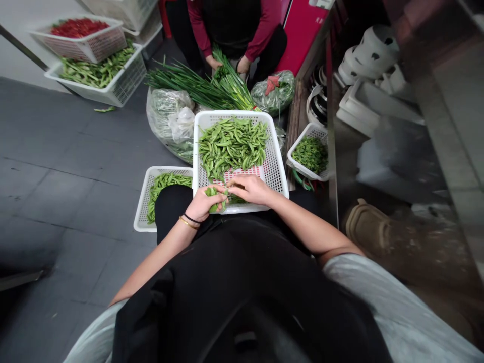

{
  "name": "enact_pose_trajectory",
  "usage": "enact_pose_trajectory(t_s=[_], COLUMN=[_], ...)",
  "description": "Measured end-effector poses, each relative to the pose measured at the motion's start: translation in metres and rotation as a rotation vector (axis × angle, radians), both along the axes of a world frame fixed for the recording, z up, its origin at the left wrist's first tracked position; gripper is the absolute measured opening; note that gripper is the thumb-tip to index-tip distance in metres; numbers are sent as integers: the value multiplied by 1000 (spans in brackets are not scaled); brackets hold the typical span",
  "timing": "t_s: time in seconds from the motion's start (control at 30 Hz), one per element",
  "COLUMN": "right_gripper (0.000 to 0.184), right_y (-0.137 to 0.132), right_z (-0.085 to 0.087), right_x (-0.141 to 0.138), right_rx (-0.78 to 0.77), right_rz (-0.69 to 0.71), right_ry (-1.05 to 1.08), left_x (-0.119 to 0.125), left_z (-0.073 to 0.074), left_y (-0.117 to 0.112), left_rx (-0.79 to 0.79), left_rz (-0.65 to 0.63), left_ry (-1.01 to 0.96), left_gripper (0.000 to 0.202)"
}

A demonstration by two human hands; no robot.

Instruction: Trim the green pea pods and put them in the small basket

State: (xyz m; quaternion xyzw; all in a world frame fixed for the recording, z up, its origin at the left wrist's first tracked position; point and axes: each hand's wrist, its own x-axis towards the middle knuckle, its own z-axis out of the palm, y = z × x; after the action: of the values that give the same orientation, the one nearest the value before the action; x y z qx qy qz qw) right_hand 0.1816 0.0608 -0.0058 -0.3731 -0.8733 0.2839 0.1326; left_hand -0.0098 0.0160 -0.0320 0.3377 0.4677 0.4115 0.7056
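A white plastic basket [278, 166] rests on my lap, with a heap of green pea pods [232, 143] toward its far side. Over the basket's near edge, my left hand [206, 201] is closed around several pea pods [212, 194]. My right hand [251, 190] meets it from the right, thumb and forefinger pinched at the tip of a pod [226, 197] that sticks out of the left fingers. Below my hands, a few more pods show partly in the basket's near corner.
Another basket of pods [150, 189] stands on the floor by my left knee. A basket of leafy greens [310, 154] is at right. Ahead, a co-worker's hands [244, 64] hold long green stalks [189, 83] beside bagged greens [170, 121]. Stacked baskets [113, 91] stand far left.
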Motion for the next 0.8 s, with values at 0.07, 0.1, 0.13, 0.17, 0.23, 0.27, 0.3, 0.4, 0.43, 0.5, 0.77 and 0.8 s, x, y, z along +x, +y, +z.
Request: enact_pose_trajectory(t_s=[0.07,0.1,0.13,0.17,0.23,0.27,0.3,0.4,0.43,0.5,0.77,0.8], right_gripper=[24,25,26,26,30,32,34,37,37,35,23,23], right_y=[-2,-4,-5,-7,-9,-10,-10,-9,-9,-8,-8,-9], right_z=[-1,-3,-4,-5,-8,-9,-10,-13,-13,-12,-3,-5], right_x=[-5,-8,-12,-17,-26,-30,-34,-40,-39,-29,-2,-7], right_rx=[53,87,125,164,226,239,239,202,192,184,-41,-42], right_rz=[37,27,-4,-46,-128,-158,-178,-190,-186,-197,-107,-56], right_ry=[93,84,48,-3,-129,-190,-243,-339,-346,-326,-52,-48], left_x=[0,1,3,5,12,16,20,25,24,18,6,6], left_z=[0,0,0,0,-1,-1,-2,-4,-5,-6,-9,-7], left_y=[0,0,0,1,0,0,0,0,0,2,7,6], left_rx=[-44,-71,-96,-115,-139,-149,-164,-213,-214,-182,138,183], left_rz=[-41,-48,-44,-29,43,94,144,236,253,309,451,407], left_ry=[-65,-105,-147,-188,-255,-274,-284,-270,-262,-236,34,110], left_gripper=[28,29,29,29,28,29,29,31,31,32,29,26])
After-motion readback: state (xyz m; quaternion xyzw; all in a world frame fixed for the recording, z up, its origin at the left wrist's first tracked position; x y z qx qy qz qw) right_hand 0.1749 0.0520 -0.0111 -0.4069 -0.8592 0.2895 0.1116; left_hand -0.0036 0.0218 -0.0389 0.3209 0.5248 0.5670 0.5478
